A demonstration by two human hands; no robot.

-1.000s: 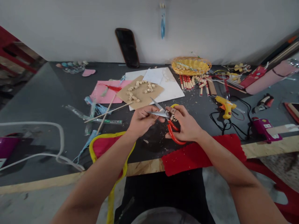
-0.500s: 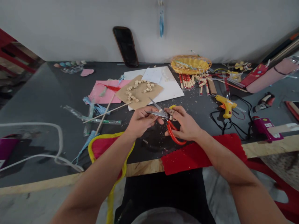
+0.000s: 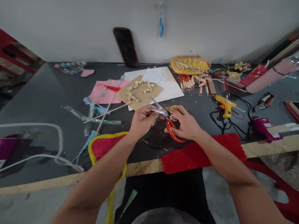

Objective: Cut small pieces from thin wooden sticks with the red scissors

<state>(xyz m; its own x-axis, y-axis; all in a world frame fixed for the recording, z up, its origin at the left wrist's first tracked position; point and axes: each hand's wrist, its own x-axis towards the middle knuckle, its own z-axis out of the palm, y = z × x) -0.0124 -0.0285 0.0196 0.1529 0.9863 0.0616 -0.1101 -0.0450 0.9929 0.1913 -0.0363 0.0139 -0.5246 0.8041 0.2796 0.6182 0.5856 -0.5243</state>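
My right hand [image 3: 185, 124] is closed round the red-handled scissors [image 3: 173, 132], whose steel blades are spread and point up and left. My left hand [image 3: 143, 121] is pinched just by the blades, and what its fingers hold is hidden behind the scissors. Under my right hand, small pale pieces [image 3: 173, 118] partly show near a bit of yellow. Beyond the blades, a brown card [image 3: 142, 93] bears an open ring of small cream-coloured pieces [image 3: 132, 97]. It lies over a white board [image 3: 173, 85] and a pink sheet [image 3: 93, 93].
A yellow basket [image 3: 190, 65] stands at the back, with red-and-cream sticks [image 3: 185, 81] before it. To the right lie a yellow glue gun [image 3: 225, 105] and its black cable. Red cloth [image 3: 203, 155] hangs over the front edge. A phone [image 3: 126, 46] leans on the wall.
The scissors have shifted slightly, and the pale bit seen between the blades earlier no longer shows. A green-white strand now appears over my lap. Both hands stay nearly in place.
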